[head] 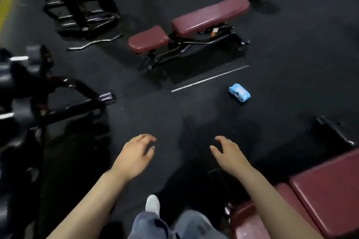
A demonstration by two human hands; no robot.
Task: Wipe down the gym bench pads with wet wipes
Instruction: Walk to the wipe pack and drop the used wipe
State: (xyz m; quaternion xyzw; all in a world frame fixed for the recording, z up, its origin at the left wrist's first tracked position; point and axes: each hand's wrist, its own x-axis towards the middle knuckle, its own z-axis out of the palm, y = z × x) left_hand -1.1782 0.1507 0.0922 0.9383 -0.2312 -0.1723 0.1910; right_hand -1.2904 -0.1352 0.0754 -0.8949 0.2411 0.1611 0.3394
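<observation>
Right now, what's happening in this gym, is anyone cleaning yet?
Not yet. A person stands on the dark floor with both hands out in front, the left hand and right hand loosely open and holding nothing. A blue pack of wet wipes lies on the floor ahead. One maroon bench stands beyond it, another maroon pad at the person's right.

Left hand [136, 152] and right hand [226, 151] outstretched, fingers loosely curled, empty
</observation>
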